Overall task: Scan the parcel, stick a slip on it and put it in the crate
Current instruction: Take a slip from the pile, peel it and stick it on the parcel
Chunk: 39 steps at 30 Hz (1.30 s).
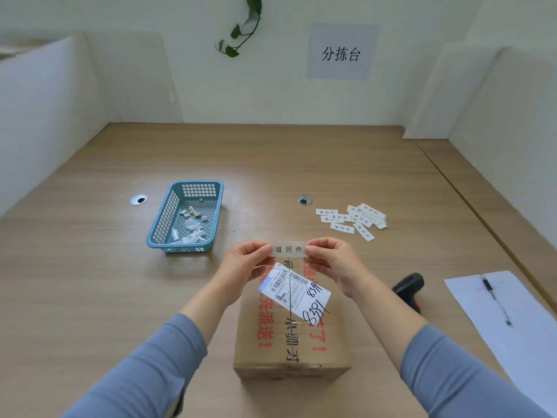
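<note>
A brown cardboard parcel (289, 342) with red print and a white shipping label (297, 292) lies on the table in front of me. Above its far edge I hold a white slip (288, 249) printed with three black characters. My left hand (244, 265) pinches the slip's left end and my right hand (331, 262) pinches its right end. The slip is level and hangs just above the parcel. A black handheld scanner (408, 289) lies on the table to the right of the parcel.
A blue mesh basket (168, 218) with several white paper scraps sits at the left. A loose pile of slips (352, 220) lies at the right rear. A white sheet (518, 327) with a pen (495, 298) lies at the far right. White partitions surround the wooden table (90, 282).
</note>
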Each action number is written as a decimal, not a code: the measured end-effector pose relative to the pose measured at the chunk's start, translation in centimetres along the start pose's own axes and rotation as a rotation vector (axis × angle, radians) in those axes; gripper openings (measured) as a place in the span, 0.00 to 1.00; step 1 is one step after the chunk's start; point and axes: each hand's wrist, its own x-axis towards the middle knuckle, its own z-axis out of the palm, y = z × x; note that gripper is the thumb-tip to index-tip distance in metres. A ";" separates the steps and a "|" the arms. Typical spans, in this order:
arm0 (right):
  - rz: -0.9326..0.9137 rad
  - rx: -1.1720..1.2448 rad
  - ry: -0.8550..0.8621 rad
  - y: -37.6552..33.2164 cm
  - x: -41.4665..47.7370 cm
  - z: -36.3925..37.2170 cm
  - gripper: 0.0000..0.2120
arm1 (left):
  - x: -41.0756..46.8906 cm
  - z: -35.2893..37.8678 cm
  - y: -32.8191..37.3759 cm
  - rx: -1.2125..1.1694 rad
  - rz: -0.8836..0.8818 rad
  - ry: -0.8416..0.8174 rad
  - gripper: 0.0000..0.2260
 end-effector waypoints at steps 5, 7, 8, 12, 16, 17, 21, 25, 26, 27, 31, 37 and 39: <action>-0.024 -0.025 -0.003 -0.3 0.1 -0.1 0.05 | 0.0 0.0 0.2 -0.017 -0.008 -0.013 0.03; -0.029 -0.035 -0.002 -0.3 0.2 -0.1 0.05 | 0.1 -0.2 0.2 -0.028 -0.016 -0.029 0.03; -0.031 -0.038 -0.001 -0.3 0.3 -0.1 0.05 | 0.2 -0.3 0.2 -0.036 -0.021 -0.043 0.03; -0.042 -0.040 0.010 -0.5 0.5 -0.2 0.05 | 0.4 -0.5 0.1 -0.066 -0.046 -0.092 0.04; -0.045 -0.047 0.011 -0.6 0.6 -0.3 0.05 | 0.3 -0.5 0.4 -0.071 -0.053 -0.101 0.05; -0.045 -0.049 0.012 -0.7 0.6 -0.3 0.05 | 0.3 -0.5 0.5 -0.071 -0.053 -0.099 0.04; -0.047 -0.055 0.013 -0.7 0.8 -0.3 0.05 | 0.1 -0.3 0.8 -0.068 -0.050 -0.092 0.04; -0.051 -0.065 0.014 -0.7 0.9 -0.2 0.05 | 0.1 -0.2 0.7 -0.070 -0.050 -0.086 0.05; -0.051 -0.066 0.014 -0.7 0.9 -0.2 0.05 | 0.2 -0.2 0.7 -0.071 -0.051 -0.085 0.05; -0.050 -0.065 0.014 -0.7 0.9 -0.2 0.05 | 0.2 -0.1 0.7 -0.072 -0.051 -0.085 0.05; -0.050 -0.068 0.019 -0.7 1.0 -0.2 0.05 | 0.4 0.0 0.6 -0.062 -0.052 -0.087 0.06; -0.051 -0.077 0.021 -0.7 1.2 -0.2 0.05 | 0.7 0.0 0.4 -0.064 -0.054 -0.095 0.07; -0.050 -0.089 0.020 -0.6 1.3 -0.1 0.05 | 0.8 0.1 0.3 -0.071 -0.055 -0.094 0.06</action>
